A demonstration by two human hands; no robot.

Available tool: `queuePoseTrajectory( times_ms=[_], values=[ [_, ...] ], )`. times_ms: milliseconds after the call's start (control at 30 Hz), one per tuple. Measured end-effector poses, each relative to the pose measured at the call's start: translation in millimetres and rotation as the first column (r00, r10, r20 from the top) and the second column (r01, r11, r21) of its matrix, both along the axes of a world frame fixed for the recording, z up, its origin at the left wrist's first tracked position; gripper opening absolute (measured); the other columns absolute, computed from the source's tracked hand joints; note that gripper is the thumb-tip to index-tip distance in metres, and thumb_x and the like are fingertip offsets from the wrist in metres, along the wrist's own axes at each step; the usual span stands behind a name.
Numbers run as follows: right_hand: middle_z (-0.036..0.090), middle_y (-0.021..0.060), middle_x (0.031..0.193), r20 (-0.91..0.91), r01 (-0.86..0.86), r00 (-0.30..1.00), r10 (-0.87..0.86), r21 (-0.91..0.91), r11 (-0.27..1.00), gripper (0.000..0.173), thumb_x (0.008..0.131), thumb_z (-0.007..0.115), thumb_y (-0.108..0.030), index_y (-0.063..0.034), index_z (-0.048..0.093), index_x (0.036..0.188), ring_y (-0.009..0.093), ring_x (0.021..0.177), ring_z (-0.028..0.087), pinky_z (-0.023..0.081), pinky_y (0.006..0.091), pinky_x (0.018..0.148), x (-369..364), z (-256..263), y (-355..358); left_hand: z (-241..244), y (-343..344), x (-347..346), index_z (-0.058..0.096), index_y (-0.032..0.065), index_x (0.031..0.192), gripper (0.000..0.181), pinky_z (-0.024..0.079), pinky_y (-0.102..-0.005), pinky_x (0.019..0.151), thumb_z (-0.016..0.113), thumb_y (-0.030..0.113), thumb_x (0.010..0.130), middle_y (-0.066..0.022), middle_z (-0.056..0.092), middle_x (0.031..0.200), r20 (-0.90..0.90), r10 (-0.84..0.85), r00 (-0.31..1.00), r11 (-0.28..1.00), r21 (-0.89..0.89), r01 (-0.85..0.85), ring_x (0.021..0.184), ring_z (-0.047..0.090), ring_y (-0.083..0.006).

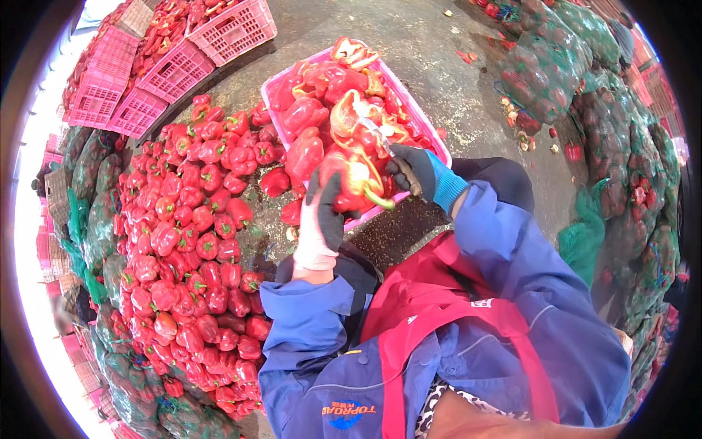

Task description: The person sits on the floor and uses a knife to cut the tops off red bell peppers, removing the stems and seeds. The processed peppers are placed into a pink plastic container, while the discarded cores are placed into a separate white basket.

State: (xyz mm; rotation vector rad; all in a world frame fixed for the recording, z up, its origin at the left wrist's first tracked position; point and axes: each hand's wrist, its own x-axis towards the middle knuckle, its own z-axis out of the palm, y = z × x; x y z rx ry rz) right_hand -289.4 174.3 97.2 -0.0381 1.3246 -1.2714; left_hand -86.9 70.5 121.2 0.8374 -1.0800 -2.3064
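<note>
My left hand point(324, 217), in a pink and black glove, is closed around an opened red bell pepper point(354, 178) with a green stem and a pale inside. My right hand point(411, 173), in a black and blue glove, grips the brown handle of a knife point(375, 131); its blade points up and left over cut peppers. Both hands are at the near side of a pink plastic crate point(408, 99) heaped with red peppers, many of them cut open. Part of the blade's surroundings is hard to make out among the pepper pieces.
A large pile of whole red bell peppers point(192, 236) lies on the floor at the left. Pink crates point(175, 71) filled with peppers stand at the upper left. Green mesh sacks point(548, 77) of peppers line the right, and more lie along the left edge. Seeds and scraps dot the concrete floor point(439, 49).
</note>
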Motion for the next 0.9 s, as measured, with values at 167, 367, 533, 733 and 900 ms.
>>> queuePoseTrajectory(
  times_ms=[167, 367, 533, 733, 900],
  values=[
    [0.057, 0.0080, 0.071, -0.184, 0.033, 0.983, -0.022, 0.060, 0.998, 0.043, 0.093, 0.057, -0.051, -0.0074, 0.057, 0.093, 0.017, 0.054, 0.056, 0.042, 0.0303, 0.045, 2, 1, 1, 16, -10, 3, 0.056, 0.0118, 0.130, 0.057, 0.049, -0.0587, 0.096, 0.058, 0.050, 0.089, -0.0101, 0.060, 0.129, -0.309, 0.155, 0.938, 0.901, 0.434, -0.006, 0.123, 0.054, -0.0336],
    [0.062, 0.0103, 0.074, -0.098, -0.004, 0.995, -0.024, -0.280, 0.960, 0.048, 0.100, 0.044, -0.047, -0.0047, 0.056, 0.118, 0.020, 0.049, 0.060, 0.046, 0.0300, 0.042, 37, 35, 51, 3, -15, -15, 0.058, 0.0156, 0.126, 0.050, 0.052, -0.0525, 0.092, 0.061, 0.047, 0.088, -0.0047, 0.064, 0.122, -0.223, 0.323, 0.920, 0.865, 0.464, -0.192, 0.114, 0.061, -0.0270],
    [0.064, 0.0073, 0.079, -0.159, -0.121, 0.982, 0.100, -0.131, 0.984, 0.044, 0.102, 0.042, -0.043, -0.0071, 0.061, 0.118, 0.017, 0.061, 0.062, 0.046, 0.0294, 0.050, 95, 54, 54, -14, -17, -26, 0.062, 0.0135, 0.117, 0.042, 0.053, -0.0490, 0.090, 0.059, 0.047, 0.091, -0.0056, 0.068, 0.112, -0.241, 0.452, 0.859, 0.856, 0.389, -0.342, 0.105, 0.065, -0.0258],
    [0.062, 0.0039, 0.082, -0.168, -0.263, 0.954, 0.250, -0.061, 0.963, 0.039, 0.103, 0.044, -0.036, -0.0090, 0.060, 0.127, 0.015, 0.062, 0.056, 0.045, 0.0311, 0.054, 95, 51, 73, -2, -26, -8, 0.060, 0.0128, 0.119, 0.046, 0.055, -0.0445, 0.086, 0.058, 0.049, 0.092, -0.0059, 0.067, 0.116, -0.290, 0.441, 0.849, 0.870, 0.370, -0.326, 0.102, 0.065, -0.0256],
    [0.061, 0.0061, 0.076, 0.004, 0.016, 1.000, -0.016, -0.205, 0.979, 0.040, 0.103, 0.043, -0.035, -0.0044, 0.057, 0.124, 0.013, 0.057, 0.059, 0.048, 0.0270, 0.049, 88, 75, 58, -8, -20, -18, 0.060, 0.0123, 0.119, 0.045, 0.056, -0.0441, 0.085, 0.060, 0.047, 0.091, -0.0064, 0.067, 0.114, -0.193, 0.530, 0.826, 0.836, 0.284, -0.470, 0.102, 0.065, -0.0262]
  ],
)
